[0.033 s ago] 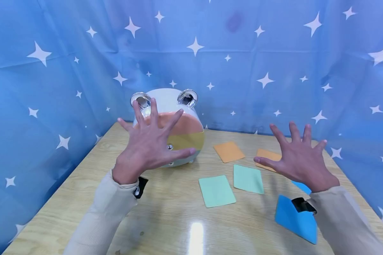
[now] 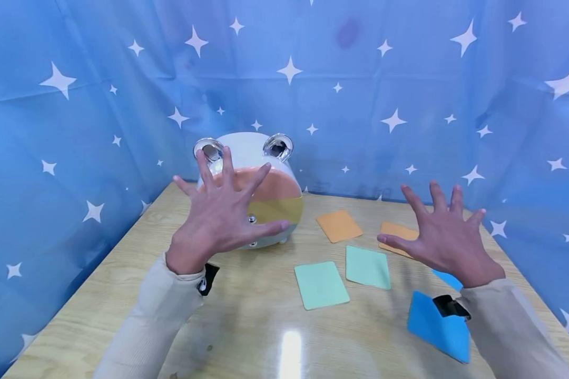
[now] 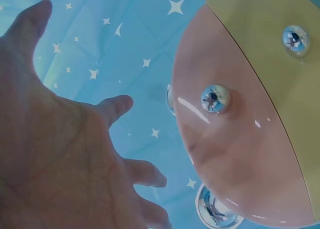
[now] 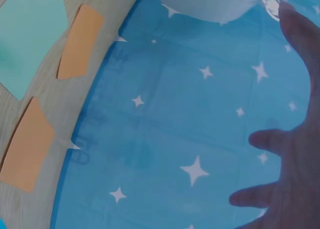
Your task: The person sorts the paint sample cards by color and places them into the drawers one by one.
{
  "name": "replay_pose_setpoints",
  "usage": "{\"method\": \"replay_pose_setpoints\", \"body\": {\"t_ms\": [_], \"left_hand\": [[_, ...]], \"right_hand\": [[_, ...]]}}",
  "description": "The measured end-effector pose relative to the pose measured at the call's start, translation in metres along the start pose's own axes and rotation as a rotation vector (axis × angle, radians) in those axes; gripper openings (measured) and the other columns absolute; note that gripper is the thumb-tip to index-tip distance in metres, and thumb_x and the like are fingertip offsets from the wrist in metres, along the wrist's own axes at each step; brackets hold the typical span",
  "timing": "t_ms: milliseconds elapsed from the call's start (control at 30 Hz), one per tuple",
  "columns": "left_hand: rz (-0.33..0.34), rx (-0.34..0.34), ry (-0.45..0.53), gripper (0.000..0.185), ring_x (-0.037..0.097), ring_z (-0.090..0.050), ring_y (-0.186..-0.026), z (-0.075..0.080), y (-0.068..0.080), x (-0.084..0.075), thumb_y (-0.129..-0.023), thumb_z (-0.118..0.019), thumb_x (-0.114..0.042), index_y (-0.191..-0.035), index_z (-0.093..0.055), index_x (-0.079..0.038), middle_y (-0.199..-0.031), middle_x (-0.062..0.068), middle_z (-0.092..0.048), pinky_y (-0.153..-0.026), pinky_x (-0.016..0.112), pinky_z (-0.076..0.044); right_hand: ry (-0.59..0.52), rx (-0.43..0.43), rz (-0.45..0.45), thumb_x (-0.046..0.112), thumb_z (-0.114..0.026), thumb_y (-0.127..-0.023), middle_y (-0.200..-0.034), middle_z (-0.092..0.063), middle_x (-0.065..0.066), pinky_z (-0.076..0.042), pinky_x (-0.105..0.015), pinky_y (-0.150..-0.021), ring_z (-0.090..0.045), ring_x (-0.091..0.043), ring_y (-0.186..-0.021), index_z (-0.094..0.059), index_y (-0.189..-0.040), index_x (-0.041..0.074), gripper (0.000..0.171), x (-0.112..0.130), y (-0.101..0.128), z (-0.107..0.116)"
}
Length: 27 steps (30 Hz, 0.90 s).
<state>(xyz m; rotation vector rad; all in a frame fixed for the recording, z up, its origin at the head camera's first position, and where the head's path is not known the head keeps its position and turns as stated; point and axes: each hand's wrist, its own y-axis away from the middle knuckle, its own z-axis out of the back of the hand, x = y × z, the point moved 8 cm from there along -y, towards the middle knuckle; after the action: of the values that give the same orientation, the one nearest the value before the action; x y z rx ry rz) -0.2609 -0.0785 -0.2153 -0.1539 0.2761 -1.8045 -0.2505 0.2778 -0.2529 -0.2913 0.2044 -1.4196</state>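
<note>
My left hand (image 2: 220,216) is raised with its fingers spread and holds nothing. It overlaps a white rounded box (image 2: 244,147) with silver ear-like rings (image 2: 278,147) in the head view. The box front has a pink panel (image 3: 235,144), a yellow panel (image 3: 295,84) and a pale lower part, with shiny round knobs (image 3: 215,99). In the left wrist view a gap shows between fingers and box. Also spread and holding nothing, my right hand (image 2: 448,239) hovers over the table's right side. Beneath and beside it lie an orange square (image 2: 394,230) and blue squares (image 2: 438,326), partly hidden.
Two pale green squares (image 2: 321,285) lie mid-table, with another orange square (image 2: 340,226) behind them. A blue curtain (image 2: 341,105) with white stars encloses the wooden table (image 2: 246,326) at the back and sides. Both wrists carry a black strap (image 2: 209,278).
</note>
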Motion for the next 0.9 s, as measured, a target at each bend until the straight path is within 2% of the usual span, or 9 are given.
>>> {"method": "replay_pose_setpoints", "body": {"t_ms": [233,333,433,500,567,667,733,900], "left_hand": [[-0.017,-0.023,-0.016,0.102,0.062,0.022,-0.145,0.000,0.001,0.004,-0.072,-0.039,-0.097,-0.156,-0.003,-0.052,-0.166,0.025,0.017,-0.090,0.095,-0.006],[-0.013,-0.051,-0.003,0.101,0.062,0.023,-0.144,0.002,0.004,0.013,-0.074,-0.038,-0.096,-0.156,0.002,-0.052,-0.165,0.023,0.022,-0.091,0.095,-0.004],[0.005,-0.094,0.026,0.100,0.061,0.021,-0.145,0.007,0.007,0.025,-0.076,-0.039,-0.094,-0.156,0.004,-0.052,-0.165,0.021,0.023,-0.092,0.094,-0.005],[0.019,-0.122,0.053,0.099,0.061,0.018,-0.146,0.008,0.007,0.033,-0.079,-0.040,-0.092,-0.156,0.006,-0.051,-0.166,0.020,0.023,-0.093,0.094,-0.005],[0.034,-0.159,0.092,0.096,0.061,0.014,-0.148,0.010,0.005,0.040,-0.082,-0.042,-0.087,-0.157,0.005,-0.050,-0.166,0.019,0.020,-0.093,0.094,-0.005],[0.053,-0.215,0.156,0.093,0.059,0.009,-0.150,0.010,0.003,0.052,-0.086,-0.045,-0.080,-0.159,0.001,-0.047,-0.168,0.018,0.017,-0.096,0.093,-0.005],[0.064,-0.254,0.192,0.092,0.058,0.006,-0.151,0.009,0.002,0.060,-0.088,-0.047,-0.077,-0.160,-0.001,-0.044,-0.169,0.018,0.014,-0.098,0.092,-0.005],[0.071,-0.366,0.309,0.091,0.052,0.000,-0.154,0.005,0.003,0.080,-0.090,-0.055,-0.065,-0.162,-0.007,-0.037,-0.170,0.017,0.007,-0.103,0.089,-0.005]], "right_hand": [[0.009,-0.031,-0.011,0.077,-0.063,-0.079,-0.160,-0.014,-0.036,-0.009,-0.092,-0.089,-0.004,-0.069,-0.143,-0.012,-0.163,0.026,0.111,-0.005,0.001,0.006],[-0.012,-0.043,-0.003,0.075,-0.065,-0.079,-0.159,-0.017,-0.036,-0.011,-0.092,-0.089,-0.007,-0.069,-0.143,-0.014,-0.163,0.025,0.110,-0.005,0.003,0.005],[-0.020,-0.071,0.026,0.072,-0.067,-0.080,-0.156,-0.023,-0.036,-0.018,-0.089,-0.088,-0.018,-0.066,-0.141,-0.020,-0.162,0.022,0.107,-0.002,0.006,0.004],[-0.030,-0.083,0.039,0.070,-0.068,-0.081,-0.155,-0.026,-0.035,-0.026,-0.084,-0.089,-0.026,-0.064,-0.137,-0.024,-0.161,0.019,0.105,0.000,0.007,0.004],[-0.050,-0.077,0.037,0.068,-0.068,-0.082,-0.154,-0.029,-0.034,-0.037,-0.077,-0.083,-0.033,-0.061,-0.133,-0.027,-0.160,0.016,0.102,0.001,0.008,0.002],[-0.074,-0.043,0.018,0.069,-0.065,-0.085,-0.152,-0.032,-0.033,-0.047,-0.065,-0.071,-0.040,-0.058,-0.128,-0.030,-0.158,0.012,0.098,0.002,0.008,-0.004],[-0.081,-0.015,0.008,0.070,-0.063,-0.086,-0.151,-0.035,-0.033,-0.048,-0.059,-0.063,-0.044,-0.055,-0.125,-0.033,-0.156,0.010,0.097,0.003,0.008,-0.010],[-0.078,0.005,0.020,0.067,-0.065,-0.086,-0.146,-0.041,-0.033,-0.050,-0.052,-0.058,-0.051,-0.052,-0.118,-0.039,-0.151,0.004,0.094,0.006,0.010,-0.018]]}}
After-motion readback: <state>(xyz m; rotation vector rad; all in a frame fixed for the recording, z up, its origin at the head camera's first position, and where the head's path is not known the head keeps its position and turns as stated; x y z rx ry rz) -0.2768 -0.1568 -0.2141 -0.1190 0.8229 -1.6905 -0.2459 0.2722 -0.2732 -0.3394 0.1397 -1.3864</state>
